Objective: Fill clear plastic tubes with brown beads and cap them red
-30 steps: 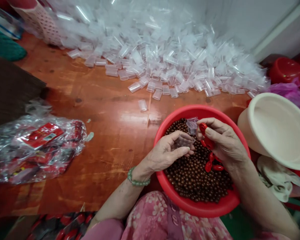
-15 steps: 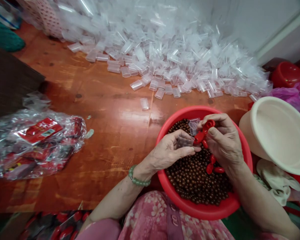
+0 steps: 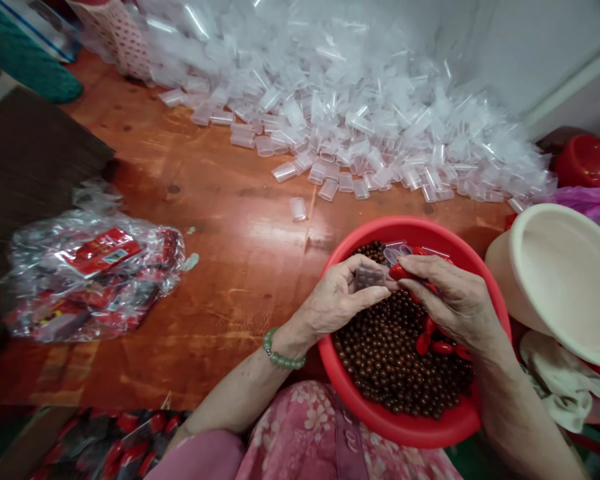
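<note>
1. Left hand [image 3: 330, 300], right of centre in the frame: thumb and fingers closed around a small clear case [image 3: 369, 278] with dark contents; the case lies above the left part of the red basin [image 3: 410, 437].
2. Right hand [image 3: 453, 297], farther right: thumb and fingertips pinched narrow on a red piece [image 3: 398, 272], beside the case's right end; whether they touch, I cannot tell.
3. Brown balls [image 3: 400, 360] fill much of the basin, lower right; other red pieces [image 3: 423, 342] lie on them; clear sleeves [image 3: 350, 127] heap across the upper frame.
</note>
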`<state>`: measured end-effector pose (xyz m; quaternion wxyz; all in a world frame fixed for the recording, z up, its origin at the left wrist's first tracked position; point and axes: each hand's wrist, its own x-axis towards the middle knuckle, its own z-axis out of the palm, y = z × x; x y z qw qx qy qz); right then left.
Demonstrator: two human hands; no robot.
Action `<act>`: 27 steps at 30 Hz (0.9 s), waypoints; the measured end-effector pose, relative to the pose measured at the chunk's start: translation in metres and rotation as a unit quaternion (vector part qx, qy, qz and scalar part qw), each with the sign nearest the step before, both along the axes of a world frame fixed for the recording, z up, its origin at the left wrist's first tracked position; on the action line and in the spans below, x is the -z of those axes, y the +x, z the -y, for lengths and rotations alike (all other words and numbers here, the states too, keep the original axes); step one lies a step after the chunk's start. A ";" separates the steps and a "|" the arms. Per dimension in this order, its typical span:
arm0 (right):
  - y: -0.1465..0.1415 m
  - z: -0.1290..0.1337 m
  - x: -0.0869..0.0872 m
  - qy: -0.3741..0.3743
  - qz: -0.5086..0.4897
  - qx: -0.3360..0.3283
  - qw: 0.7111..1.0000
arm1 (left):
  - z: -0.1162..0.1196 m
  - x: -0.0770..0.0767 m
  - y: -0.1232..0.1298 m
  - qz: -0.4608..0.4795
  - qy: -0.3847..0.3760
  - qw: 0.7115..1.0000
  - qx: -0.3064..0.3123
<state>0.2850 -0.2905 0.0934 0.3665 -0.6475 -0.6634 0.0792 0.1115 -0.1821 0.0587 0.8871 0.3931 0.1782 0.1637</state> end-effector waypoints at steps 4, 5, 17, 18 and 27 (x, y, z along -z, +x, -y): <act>0.000 0.002 -0.001 -0.021 -0.067 0.040 0.997 | 0.001 0.001 0.000 0.010 0.008 1.000 0.011; -0.002 0.002 -0.001 -0.014 -0.107 0.063 0.992 | 0.001 0.001 0.000 0.010 0.010 1.000 0.020; -0.040 -0.011 0.003 0.042 -0.161 0.108 0.980 | 0.004 0.002 0.002 0.020 0.108 0.993 0.042; -0.040 -0.011 0.004 0.040 -0.154 0.101 0.982 | 0.003 0.002 0.002 0.018 0.121 0.992 0.036; -0.031 -0.007 -0.001 0.016 -0.050 0.052 0.997 | 0.001 0.000 -0.002 -0.045 0.192 0.977 0.083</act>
